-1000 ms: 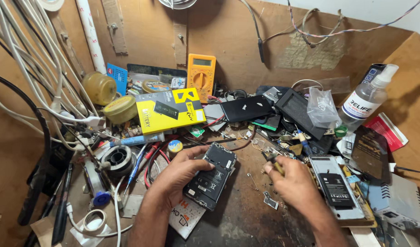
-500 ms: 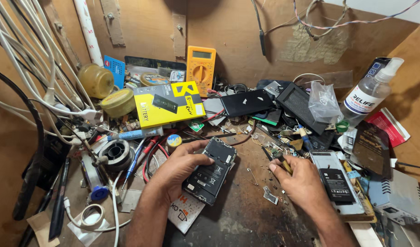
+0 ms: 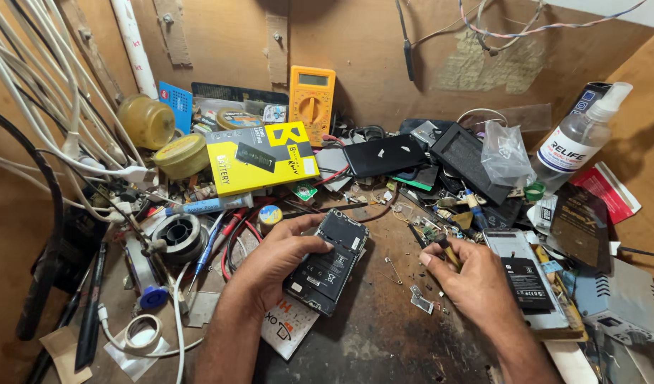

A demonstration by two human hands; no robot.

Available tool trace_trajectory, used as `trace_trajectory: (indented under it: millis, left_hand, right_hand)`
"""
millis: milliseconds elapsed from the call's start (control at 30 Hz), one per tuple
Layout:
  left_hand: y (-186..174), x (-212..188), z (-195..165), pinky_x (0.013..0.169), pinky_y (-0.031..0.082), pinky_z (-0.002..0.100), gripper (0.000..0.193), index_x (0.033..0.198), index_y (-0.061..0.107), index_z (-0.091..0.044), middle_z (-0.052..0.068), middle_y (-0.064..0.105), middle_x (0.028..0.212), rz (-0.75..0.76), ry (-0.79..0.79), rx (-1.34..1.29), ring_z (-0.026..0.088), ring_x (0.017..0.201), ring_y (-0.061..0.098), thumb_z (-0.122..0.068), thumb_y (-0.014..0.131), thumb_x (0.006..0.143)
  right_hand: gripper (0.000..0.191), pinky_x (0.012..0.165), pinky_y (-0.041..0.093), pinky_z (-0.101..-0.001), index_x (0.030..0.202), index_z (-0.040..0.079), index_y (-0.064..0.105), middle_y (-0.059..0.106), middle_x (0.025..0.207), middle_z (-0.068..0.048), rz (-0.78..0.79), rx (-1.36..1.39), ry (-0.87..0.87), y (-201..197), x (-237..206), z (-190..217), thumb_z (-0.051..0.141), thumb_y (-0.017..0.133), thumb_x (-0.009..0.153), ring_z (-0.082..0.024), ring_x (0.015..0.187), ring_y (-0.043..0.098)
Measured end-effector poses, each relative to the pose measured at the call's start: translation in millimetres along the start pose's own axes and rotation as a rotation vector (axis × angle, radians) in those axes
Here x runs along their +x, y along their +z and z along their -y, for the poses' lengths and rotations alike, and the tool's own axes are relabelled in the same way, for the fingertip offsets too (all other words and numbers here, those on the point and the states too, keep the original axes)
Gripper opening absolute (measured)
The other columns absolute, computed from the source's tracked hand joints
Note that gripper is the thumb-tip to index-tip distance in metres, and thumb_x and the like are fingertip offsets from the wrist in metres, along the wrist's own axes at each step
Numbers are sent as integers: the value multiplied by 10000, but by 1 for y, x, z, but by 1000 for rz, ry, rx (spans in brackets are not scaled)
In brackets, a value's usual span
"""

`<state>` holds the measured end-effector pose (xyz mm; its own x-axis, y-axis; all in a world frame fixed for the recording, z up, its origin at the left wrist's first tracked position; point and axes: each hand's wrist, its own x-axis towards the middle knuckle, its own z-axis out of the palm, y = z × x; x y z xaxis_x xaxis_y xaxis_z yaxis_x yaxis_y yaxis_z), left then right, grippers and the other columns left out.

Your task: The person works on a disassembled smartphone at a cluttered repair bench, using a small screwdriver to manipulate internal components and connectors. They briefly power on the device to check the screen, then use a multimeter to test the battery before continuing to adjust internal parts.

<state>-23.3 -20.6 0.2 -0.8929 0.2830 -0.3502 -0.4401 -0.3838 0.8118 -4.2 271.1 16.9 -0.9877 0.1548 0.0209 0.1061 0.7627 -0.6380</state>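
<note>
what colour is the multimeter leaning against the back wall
Orange-yellow, with a grey screen and dark dial; the multimeter shows best in the head view.

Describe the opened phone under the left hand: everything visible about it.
The opened phone lies flat on the dark workbench, back cover off, tilted diagonally with its top toward upper right. A black battery fills its middle; dark circuitry shows at the top. The left hand grips its left edge, thumb on top. Its lower corner overlaps a white card.

left hand (image 3: pixel 273 259) grips opened phone (image 3: pixel 325 262) | right hand (image 3: pixel 469 281) pinches screwdriver (image 3: pixel 448 250)
</note>
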Motion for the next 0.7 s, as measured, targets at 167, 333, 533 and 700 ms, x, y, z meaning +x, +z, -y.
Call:
trace_trajectory:
  millis: [167, 333, 533, 700]
  left_hand:
    - [1, 0, 0, 591, 630, 303, 556, 1330, 643, -8, 114, 776, 943, 10, 6, -8, 157, 705, 746, 11, 669, 775]
    - [0, 0, 0, 577, 618, 308, 552, 1319, 659, -3, 116, 766, 927, 32, 7, -4, 160, 682, 728, 13, 665, 768]
    - [1, -1, 1, 611, 621, 300, 543, 1316, 636, -17, 109, 776, 953, -26, 3, -2, 150, 719, 744, 20, 667, 776]
    - [-1, 0, 1, 590, 619, 297, 561, 1332, 652, 24, 129, 763, 953, 52, 22, -12, 157, 704, 731, 5, 663, 772]
  right_hand:
    - [265, 615, 543, -324, 930, 52, 801, 803, 732, -59, 11, 22, -62, 5, -8, 19, 280, 816, 796, -120, 639, 691]
    - [326, 594, 471, -415, 917, 67, 759, 693, 643, -202, 68, -262, 101, 7, -13, 37, 389, 792, 871, -244, 567, 636]
    - [326, 623, 489, -446, 896, 45, 739, 698, 696, -178, 65, -335, 31, 8, -6, 44, 370, 734, 881, -285, 620, 639]
    - [439, 696, 546, -454, 1183, 62, 648, 738, 741, -211, -10, -207, 121, 10, 4, 39, 375, 735, 889, -328, 695, 736]
